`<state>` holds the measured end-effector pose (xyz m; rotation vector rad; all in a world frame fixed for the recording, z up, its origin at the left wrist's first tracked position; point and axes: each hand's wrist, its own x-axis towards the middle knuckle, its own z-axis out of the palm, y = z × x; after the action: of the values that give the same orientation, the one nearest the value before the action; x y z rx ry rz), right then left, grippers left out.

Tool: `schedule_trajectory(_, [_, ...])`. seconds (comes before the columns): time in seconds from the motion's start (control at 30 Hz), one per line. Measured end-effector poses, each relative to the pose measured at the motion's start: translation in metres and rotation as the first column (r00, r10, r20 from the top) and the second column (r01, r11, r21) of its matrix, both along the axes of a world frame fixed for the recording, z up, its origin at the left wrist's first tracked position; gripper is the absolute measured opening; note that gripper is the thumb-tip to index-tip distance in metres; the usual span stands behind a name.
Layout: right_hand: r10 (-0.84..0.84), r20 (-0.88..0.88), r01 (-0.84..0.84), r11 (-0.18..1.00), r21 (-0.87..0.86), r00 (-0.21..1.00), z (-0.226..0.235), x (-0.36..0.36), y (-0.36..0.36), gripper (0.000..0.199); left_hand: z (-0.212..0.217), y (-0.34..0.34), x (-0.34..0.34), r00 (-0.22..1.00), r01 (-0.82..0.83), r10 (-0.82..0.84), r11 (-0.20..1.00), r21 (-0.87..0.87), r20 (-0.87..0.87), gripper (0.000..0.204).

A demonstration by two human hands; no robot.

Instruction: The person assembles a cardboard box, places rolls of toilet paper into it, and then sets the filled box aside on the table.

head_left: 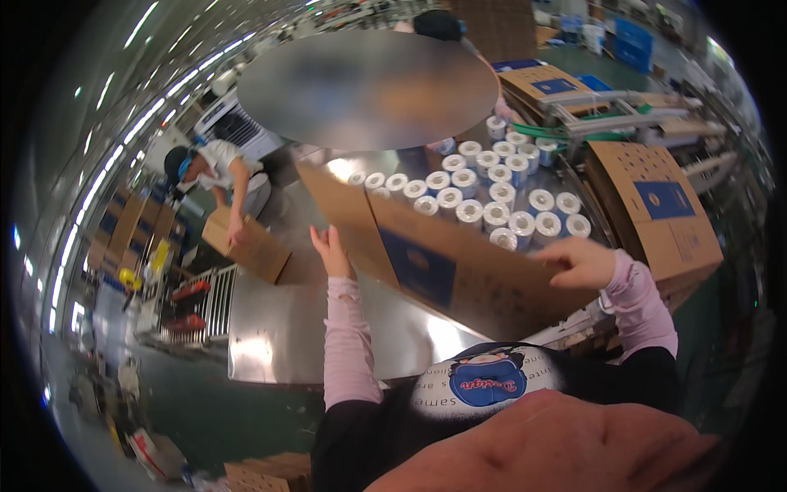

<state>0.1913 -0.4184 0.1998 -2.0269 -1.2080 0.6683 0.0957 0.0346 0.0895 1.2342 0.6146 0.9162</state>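
A flattened brown cardboard box (500, 283) with a dark blue printed panel stands tilted in front of me, above the metal table. My right hand (580, 264) grips its upper edge near the right end, fingers bent over the board. At the other end, my left hand (332, 254) holds the board's left side with its fingers pointing up; part of the grip is hard to see. Just behind the cardboard are several rows of white-topped cylinders (496, 215) with blue labels, the nearest partly hidden by the board.
The shiny metal table (287, 336) extends left, where a co-worker (217, 168) bends over a smaller brown box (250, 246). A large brown carton (656, 209) stands at right beside metal rails (602, 107). A roller conveyor (197, 307) adjoins the table's left. Another person is across the table, largely blurred.
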Motion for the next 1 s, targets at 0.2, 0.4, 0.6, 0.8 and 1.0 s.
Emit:
schedule_trajectory(0.2, [0.339, -0.326, -0.33, 0.94, 0.086, 0.882, -0.056, -0.019, 0.068, 0.06, -0.008, 0.031, -0.015, 0.987, -0.092, 0.085, 0.994, 0.05, 0.137, 0.089])
schedule_trajectory(0.4, [0.245, -0.632, -0.059, 0.952, 0.3, 0.735, -0.058, 0.017, 0.068, 0.08, 0.014, 0.009, -0.051, 0.999, -0.038, 0.039, 0.996, -0.075, 0.001, 0.09])
schedule_trajectory(0.6, [0.526, 0.037, -0.517, 0.819, 0.248, 0.85, -0.026, -0.002, 0.059, 0.047, 0.018, 0.02, -0.091, 0.988, 0.151, -0.151, 0.988, -0.014, 0.025, 0.089])
schedule_trajectory(0.8, [0.132, 0.481, -0.189, 0.979, 0.072, 0.867, -0.009, 0.029, 0.043, 0.047, 0.014, 0.069, -0.145, 0.735, 0.648, -0.654, 0.755, -0.098, -0.177, 0.062])
schedule_trajectory(1.0, [0.313, 0.467, -0.262, 0.95, -0.172, 0.827, -0.002, -0.011, 0.06, 0.062, 0.044, 0.052, -0.107, 0.898, 0.271, -0.244, 0.962, 0.023, -0.365, 0.073])
